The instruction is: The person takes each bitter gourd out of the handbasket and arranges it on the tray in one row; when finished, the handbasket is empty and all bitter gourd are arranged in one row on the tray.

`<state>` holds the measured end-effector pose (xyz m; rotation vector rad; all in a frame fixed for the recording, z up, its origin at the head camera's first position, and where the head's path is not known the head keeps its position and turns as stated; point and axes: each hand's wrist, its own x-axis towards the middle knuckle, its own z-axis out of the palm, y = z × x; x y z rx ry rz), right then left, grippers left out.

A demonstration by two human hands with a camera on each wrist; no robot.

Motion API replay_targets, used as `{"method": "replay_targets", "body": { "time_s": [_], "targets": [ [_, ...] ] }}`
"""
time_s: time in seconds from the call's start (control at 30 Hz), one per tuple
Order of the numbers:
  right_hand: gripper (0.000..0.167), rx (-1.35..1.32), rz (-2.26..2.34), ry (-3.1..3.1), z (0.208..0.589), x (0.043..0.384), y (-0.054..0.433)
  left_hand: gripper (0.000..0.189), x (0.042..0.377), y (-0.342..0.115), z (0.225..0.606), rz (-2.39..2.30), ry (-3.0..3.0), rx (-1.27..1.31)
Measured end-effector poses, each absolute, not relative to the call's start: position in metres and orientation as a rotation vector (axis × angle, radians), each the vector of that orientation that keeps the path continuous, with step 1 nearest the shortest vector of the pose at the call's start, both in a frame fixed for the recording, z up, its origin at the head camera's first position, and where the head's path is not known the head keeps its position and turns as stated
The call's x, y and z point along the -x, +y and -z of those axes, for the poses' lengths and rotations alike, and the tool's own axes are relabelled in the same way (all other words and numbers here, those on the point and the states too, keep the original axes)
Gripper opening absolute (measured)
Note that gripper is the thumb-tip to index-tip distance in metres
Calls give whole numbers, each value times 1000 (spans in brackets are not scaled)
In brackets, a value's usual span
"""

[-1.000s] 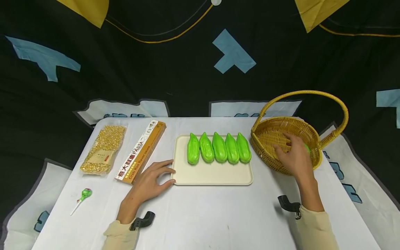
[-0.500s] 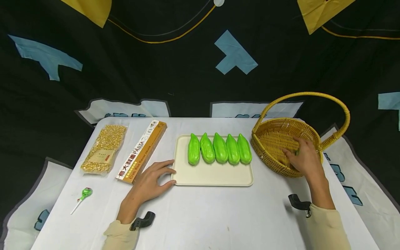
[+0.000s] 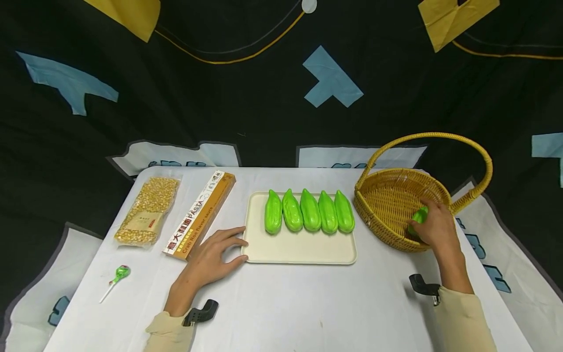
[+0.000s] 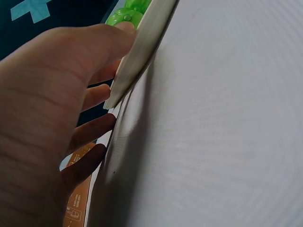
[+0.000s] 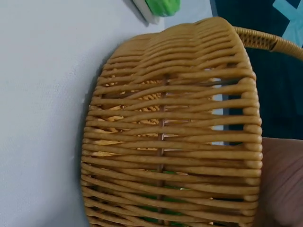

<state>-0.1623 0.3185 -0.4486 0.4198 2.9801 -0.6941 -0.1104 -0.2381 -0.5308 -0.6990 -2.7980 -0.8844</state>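
Several glossy green cucumber-like vegetables lie in a row, tips away from me, on a cream rectangular tray. My left hand rests its relaxed fingertips at the tray's left edge; in the left wrist view the thumb lies over its rim. Inside the wicker basket at the right, my right hand reaches in over the near right rim and holds another green cucumber-like vegetable between thumb and fingers. From the right wrist, the basket wall hides most of this hand, and green shows through the weave.
Left of the tray are a pasta box and a clear bag of yellow corn kernels. A green lollipop lies near the table's left edge. The basket's tall handle arches above it. A dark cloth hangs behind the table.
My right hand has shifted right inside the basket, and the green vegetable at its fingers now shows more on the hand's left side. My left hand stays at the tray's edge.
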Motion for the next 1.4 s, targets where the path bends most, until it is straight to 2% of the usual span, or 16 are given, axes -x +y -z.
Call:
{"method": "replay_targets", "body": {
  "time_s": [0.33,0.53,0.87,1.4],
  "targets": [
    [72,-526,776,2982,457,172,324,32,109,-239,531,865,-2812,682],
    [77,-490,748,2990,458,173,326,31,109,-239,530,848,-2822,672],
    [75,-313,664,2996,457,168,330,31,110,-239,531,850,-2805,688],
    [75,-366,828,3130,443,157,311,31,110,-239,530,859,-2812,680]
  ]
}}
